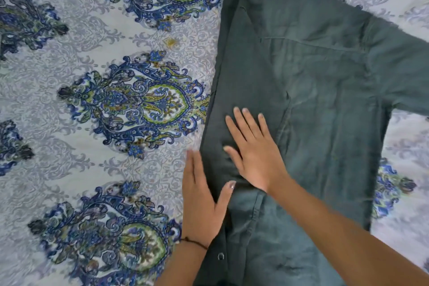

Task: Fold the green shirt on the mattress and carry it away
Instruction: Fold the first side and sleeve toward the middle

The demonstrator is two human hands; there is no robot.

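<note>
Head view. Both forearms enter from the bottom edge. Left hand (pixel 201 195) lies flat, fingers extended, along the shirt's left folded edge: palm mostly on the sheet, thumb hooked over onto the cloth. A thin dark thread band sits at that wrist. Right hand (pixel 253 148) rests spread and flat, palm down, on the folded-in panel just beside the left hand. Neither hand grips anything; both press.

Green shirt (pixel 325 90) lies back side up on the patterned bedsheet (pixel 104 100) covering the mattress. Collar points to the far edge, hem runs toward the person and out of frame at the bottom. Long axis therefore runs away from the body, slightly tilted to the right at the top. Left side appears already turned in, giving a straight edge. Right sleeve (pixel 404 72) is spread out toward the right frame edge, unfolded. A snap button (pixel 220 256) shows near the lower left.

Judgement: step in hand is flattening the first side fold. Unfolded sleeve lies well apart from both hands, up and to the right; right hand is the nearer one for reaching it. Folding is early; carrying not yet begun.
</note>
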